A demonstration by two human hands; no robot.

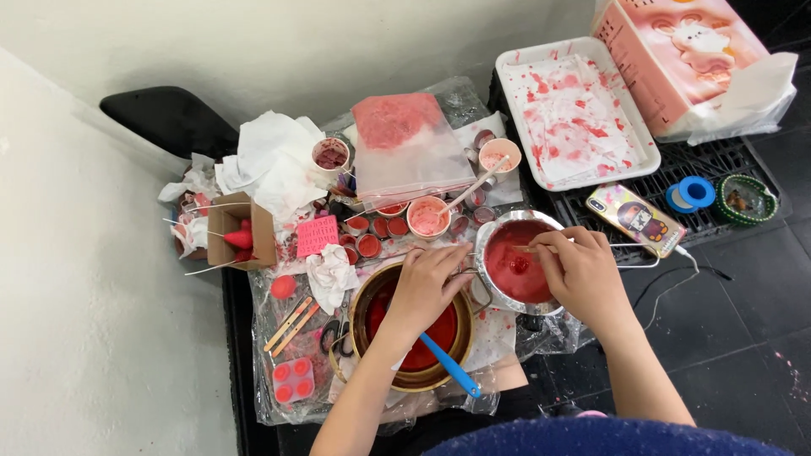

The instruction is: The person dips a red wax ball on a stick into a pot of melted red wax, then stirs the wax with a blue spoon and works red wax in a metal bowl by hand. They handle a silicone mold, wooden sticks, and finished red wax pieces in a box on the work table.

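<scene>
The person's left hand (427, 287) is curled shut over the near rim of a brown pot (411, 331) of red liquid, seemingly gripping the handle of the small steel pan (517, 260) that sits just to the pot's two o'clock. A blue-handled tool (450, 366) lies in the pot, its handle pointing out toward five o'clock. The right hand (583, 272) hovers over the steel pan, fingers pinched closed on a thin wooden stick (525, 248) whose tip dips into the pink-red mixture inside.

At twelve o'clock from the pan stands a pale cup (427, 217) of pink paste with a stick in it, flanked by a row of little round tins (369, 245) filled with red. A stained plastic bag (407, 145) rests behind them. Toward one o'clock, a white tray (576, 116) holds red-spattered paper. At three o'clock lie a phone (635, 219) in a patterned case and a blue tape roll (691, 193). Out at nine o'clock sit a small cardboard box (241, 230), crumpled tissues (272, 160), and a pink silicone mould (293, 380) down at seven o'clock. Everything rests on clear plastic sheeting (279, 338) over the dark floor.
</scene>
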